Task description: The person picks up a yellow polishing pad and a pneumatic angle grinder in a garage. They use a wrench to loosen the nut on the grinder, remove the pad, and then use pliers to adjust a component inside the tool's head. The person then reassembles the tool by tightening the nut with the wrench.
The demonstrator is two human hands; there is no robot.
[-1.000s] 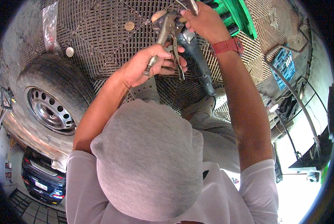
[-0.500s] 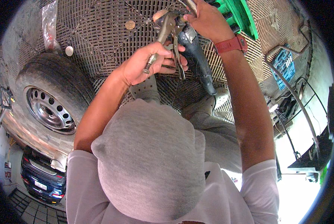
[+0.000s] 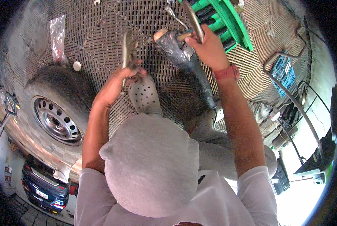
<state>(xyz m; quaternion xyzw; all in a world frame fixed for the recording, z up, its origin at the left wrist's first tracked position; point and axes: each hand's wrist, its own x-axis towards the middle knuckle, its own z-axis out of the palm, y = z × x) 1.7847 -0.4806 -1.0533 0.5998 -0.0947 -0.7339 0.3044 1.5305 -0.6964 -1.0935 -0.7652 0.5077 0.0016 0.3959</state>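
Observation:
My left hand is closed around a pair of locking pliers, their metal body upright above the grey clog on my foot. At the upper centre my right hand grips a bent metal bar that runs up past the frame's top edge. A short tan piece shows by its fingertips; whether the hand holds it, I cannot make out. Below the right hand, a black corded power tool lies on the floor between my feet. A ratchet wrench rests just beyond it.
A green tray with black sockets stands at the upper right. A wheel with a tyre lies at the left, near a clear plastic bag and a white cap. A blue socket case and bent metal tubing are at the right.
My left hand has drawn the locking pliers left, away from the power tool and the right hand. The right hand still grips the bar. The view has shifted slightly.

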